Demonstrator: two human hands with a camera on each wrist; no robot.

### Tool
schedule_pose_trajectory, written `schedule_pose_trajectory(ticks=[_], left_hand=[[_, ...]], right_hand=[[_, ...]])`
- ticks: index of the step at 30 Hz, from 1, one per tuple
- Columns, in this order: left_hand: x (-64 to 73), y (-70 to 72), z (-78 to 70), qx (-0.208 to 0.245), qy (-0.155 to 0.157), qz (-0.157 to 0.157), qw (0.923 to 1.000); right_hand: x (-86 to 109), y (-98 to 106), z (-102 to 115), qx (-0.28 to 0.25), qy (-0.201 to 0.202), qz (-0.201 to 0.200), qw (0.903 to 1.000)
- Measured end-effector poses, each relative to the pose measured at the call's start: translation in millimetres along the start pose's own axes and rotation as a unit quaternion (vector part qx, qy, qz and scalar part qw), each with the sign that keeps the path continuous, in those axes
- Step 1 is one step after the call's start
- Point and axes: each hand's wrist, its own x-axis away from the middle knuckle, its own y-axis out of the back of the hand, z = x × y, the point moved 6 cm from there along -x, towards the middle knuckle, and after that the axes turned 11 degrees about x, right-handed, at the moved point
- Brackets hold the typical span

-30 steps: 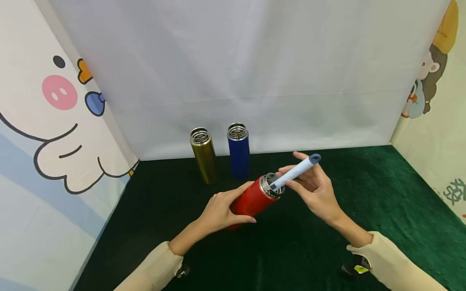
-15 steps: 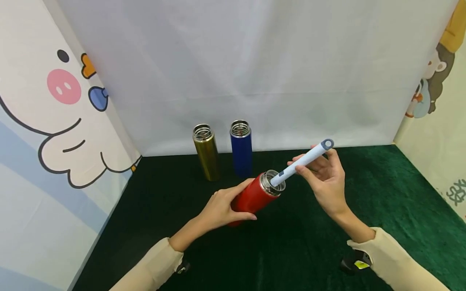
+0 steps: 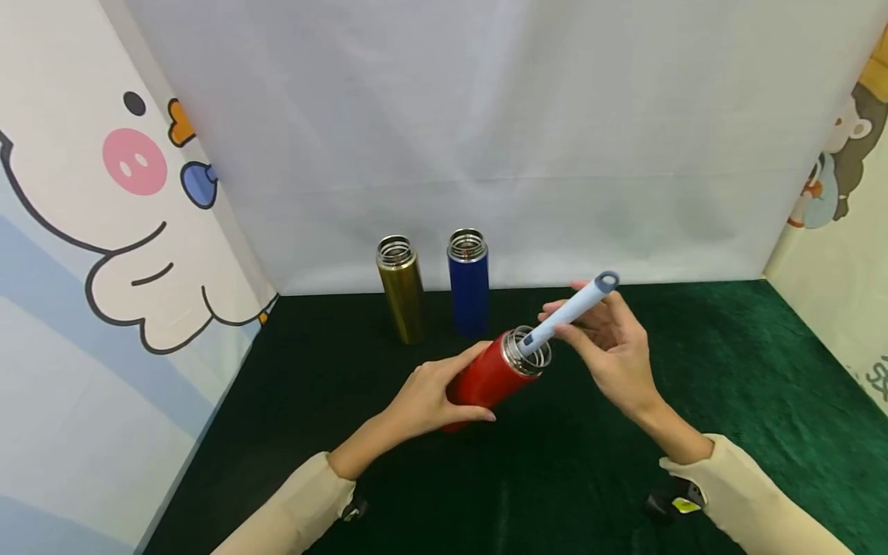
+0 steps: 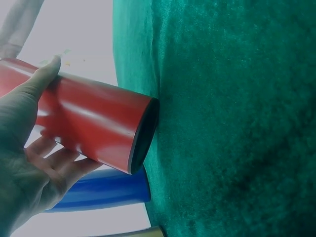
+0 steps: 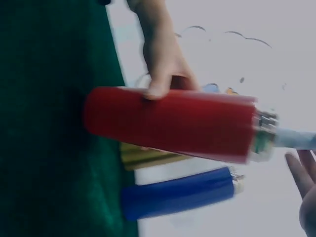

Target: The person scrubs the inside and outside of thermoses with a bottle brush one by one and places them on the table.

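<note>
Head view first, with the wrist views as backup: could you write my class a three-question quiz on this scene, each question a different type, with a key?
1. Fill the gap: in the head view, the gold bottle stands to the ____ of the blue bottle.
2. True or false: the left hand holds the blue bottle.
3. Which does the right hand hold?
A) the gold bottle
B) the blue bottle
C) the pale blue handle

Key:
1. left
2. False; it grips the red bottle, which is tilted.
3. C; its lower end reaches into the red bottle.
</note>
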Motion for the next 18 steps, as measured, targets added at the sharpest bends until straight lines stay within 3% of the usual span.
schedule_pose_trajectory(ticks=[5, 14, 18], left_hand=[[-0.6, 2.6, 0.1, 0.000, -0.001, -0.007, 1.0000], [-2.4, 4.1, 1.8, 0.004, -0.004, 0.005, 1.0000], [-1.8, 1.9, -0.2, 0.004, -0.008, 0.006, 0.9999]], right_hand=[[-19.2, 21.0, 7.6, -0.088, 0.003, -0.020, 0.9959], [-32.8, 31.4, 11.4, -0.099, 0.000, -0.071, 0.9925], [-26.4, 17.3, 4.3, -0.075, 0.002, -0.053, 0.9958]])
